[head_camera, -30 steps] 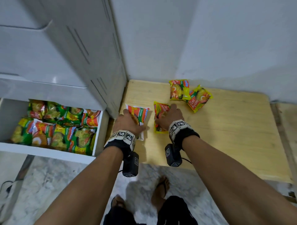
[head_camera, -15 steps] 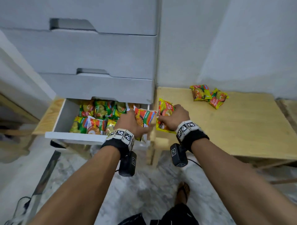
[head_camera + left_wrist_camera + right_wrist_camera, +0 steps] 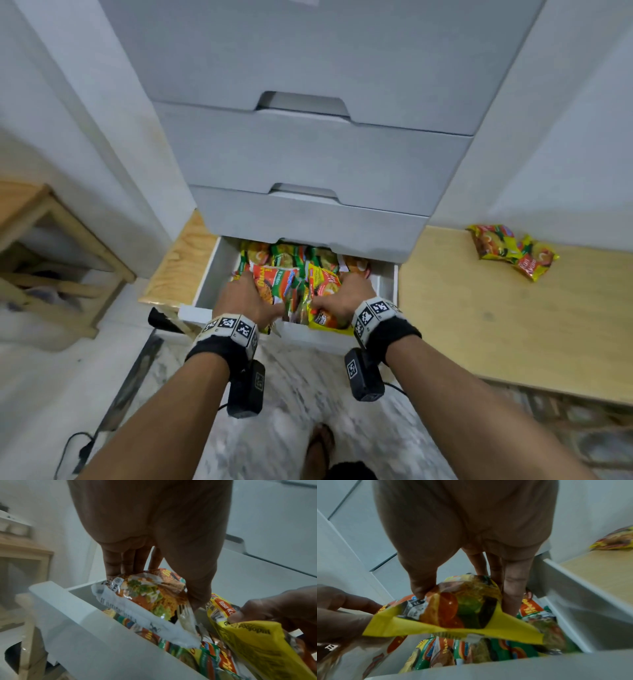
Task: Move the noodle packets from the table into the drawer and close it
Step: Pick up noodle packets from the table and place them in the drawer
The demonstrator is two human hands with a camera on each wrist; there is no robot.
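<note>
Both hands have swung from the worktop (image 3: pixel 513 325) to over the open drawer (image 3: pixel 219 263), left hand (image 3: pixel 245 301) gripping the white packet (image 3: pixel 274 281), right hand (image 3: pixel 342 298) gripping the yellow packet (image 3: pixel 325 291), release pending; two packets (image 3: pixel 512 250) remain on the worktop.

Probably a home: a grey drawer unit (image 3: pixel 308 164), low wooden table (image 3: pixel 513 308), marble-patterned floor (image 3: pixel 308 411).

Bottom drawer (image 3: pixel 202 291) open, packed with noodle packets. White-edged packet (image 3: pixel 274 281) and yellow packet (image 3: pixel 325 291) held over it in my hands. Two yellow packets (image 3: pixel 510 251) overlapping on wooden table (image 3: pixel 513 325).
</note>
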